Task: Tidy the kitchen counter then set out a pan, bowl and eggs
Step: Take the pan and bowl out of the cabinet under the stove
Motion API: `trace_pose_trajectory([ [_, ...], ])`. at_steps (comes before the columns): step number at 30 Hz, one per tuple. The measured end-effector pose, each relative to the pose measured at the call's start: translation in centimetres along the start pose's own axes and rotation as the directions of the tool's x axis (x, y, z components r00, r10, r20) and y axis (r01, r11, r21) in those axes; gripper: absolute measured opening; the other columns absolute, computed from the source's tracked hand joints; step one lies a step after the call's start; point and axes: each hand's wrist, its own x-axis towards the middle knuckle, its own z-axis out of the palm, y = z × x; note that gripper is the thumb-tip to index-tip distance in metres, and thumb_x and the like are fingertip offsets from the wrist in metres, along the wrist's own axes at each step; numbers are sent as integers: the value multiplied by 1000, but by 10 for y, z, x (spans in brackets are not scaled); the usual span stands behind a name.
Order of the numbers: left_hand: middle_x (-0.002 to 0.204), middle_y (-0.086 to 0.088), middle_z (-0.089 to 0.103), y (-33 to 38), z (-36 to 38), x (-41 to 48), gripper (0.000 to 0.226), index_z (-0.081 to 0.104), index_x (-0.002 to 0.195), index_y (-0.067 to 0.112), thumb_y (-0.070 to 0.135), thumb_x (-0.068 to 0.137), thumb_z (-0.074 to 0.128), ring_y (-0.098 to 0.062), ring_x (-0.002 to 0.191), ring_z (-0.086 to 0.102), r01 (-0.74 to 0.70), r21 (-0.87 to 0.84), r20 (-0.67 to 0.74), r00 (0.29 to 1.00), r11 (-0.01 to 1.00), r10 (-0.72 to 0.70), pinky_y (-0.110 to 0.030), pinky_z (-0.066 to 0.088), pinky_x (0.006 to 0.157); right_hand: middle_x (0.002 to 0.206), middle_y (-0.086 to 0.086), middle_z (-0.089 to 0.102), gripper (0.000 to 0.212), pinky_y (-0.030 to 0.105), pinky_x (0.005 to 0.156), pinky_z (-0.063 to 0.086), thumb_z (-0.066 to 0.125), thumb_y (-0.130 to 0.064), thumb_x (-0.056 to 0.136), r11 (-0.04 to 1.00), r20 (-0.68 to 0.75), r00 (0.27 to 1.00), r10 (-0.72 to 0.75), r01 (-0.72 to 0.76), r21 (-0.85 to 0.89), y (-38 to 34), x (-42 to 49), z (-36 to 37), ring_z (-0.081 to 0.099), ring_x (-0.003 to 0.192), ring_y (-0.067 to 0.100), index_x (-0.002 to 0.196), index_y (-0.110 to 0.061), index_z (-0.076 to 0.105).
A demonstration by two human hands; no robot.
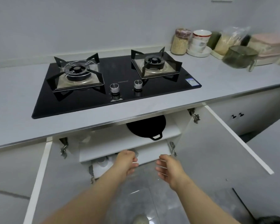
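Two bare hands are reaching toward an open cabinet (173,126) beneath the surface (225,81). The left hand (128,162) is hovering at the front edge of the white shelf (113,149), its grip loosely curled and holding nothing; whether its fingertips are touching that edge cannot be told. The right hand (170,168), just beside it, is hanging with its grip half open, fingers relaxed, also empty. A black pan (147,126) is lying on the shelf, further back and to the right, its small loop handle pointing outward, apart from both hands. The left door (44,175) and right door (217,151) are standing wide open. Above, a black two-burner hob (116,97) is sitting in the surface. Stacked bowls (200,41) are standing on a plate (207,52) at the surface's far right, beside a jar (179,44) of grain.
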Motion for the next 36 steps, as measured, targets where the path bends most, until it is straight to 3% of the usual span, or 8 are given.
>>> trace_pose_trajectory([
  [3,76,-4,53,15,25,34,7,50,97,11,11,95,43,-16,60,53,61,27,-18,998,998,-61,-24,38,56,76,3,58,9,27,59,42,49,-19,94,999,-17,999,52,-51,18,-18,36,-16,52,64,18,87,-15,53],
  [7,65,-5,45,26,61,74,22,44,75,14,3,94,41,-16,52,43,148,30,-30,989,988,-148,-18,32,46,67,5,51,9,24,54,36,47,-13,95,990,2,993,114,-114,80,-37,80,-37,45,55,18,86,-13,49],
  [9,63,-6,46,29,76,91,22,44,74,14,2,93,42,-17,52,43,180,23,-42,983,983,-179,-21,33,49,66,7,48,8,23,53,35,46,-10,95,986,11,991,130,-130,101,-49,94,-44,43,53,18,87,-12,47],
  [12,67,-6,52,27,99,116,14,48,82,11,6,94,43,-16,56,51,234,-4,-81,969,972,-233,-23,39,53,67,8,46,6,23,55,31,46,-8,92,987,19,989,149,-150,58,-61,124,-56,40,54,19,88,-12,47],
  [18,67,-8,53,2,146,161,24,51,70,7,6,92,43,-18,59,47,323,-57,-117,938,945,-327,-24,35,54,70,7,57,14,25,58,38,50,-11,91,970,13,972,235,-233,-69,-64,185,-88,50,59,20,78,-13,54],
  [28,68,-9,49,-17,203,266,24,43,69,9,6,93,42,-18,56,45,336,-126,-137,926,934,-351,-26,35,51,65,7,51,19,23,55,31,47,-6,93,948,36,964,265,-253,-193,-43,274,-94,44,55,19,74,-11,50],
  [32,74,-8,49,-27,210,297,19,46,75,9,12,92,51,-20,61,50,346,-351,-82,914,870,-397,-30,43,59,60,5,51,24,22,55,27,46,-6,93,939,26,955,294,-283,-197,-25,298,-100,43,50,17,70,-13,51],
  [36,85,-8,46,-31,214,329,17,44,98,6,18,92,56,-22,76,55,295,-613,-1,927,733,-374,-36,45,87,42,-1,45,32,18,46,23,40,-8,96,921,58,926,372,-361,-142,-15,320,-102,37,36,12,65,-15,43],
])
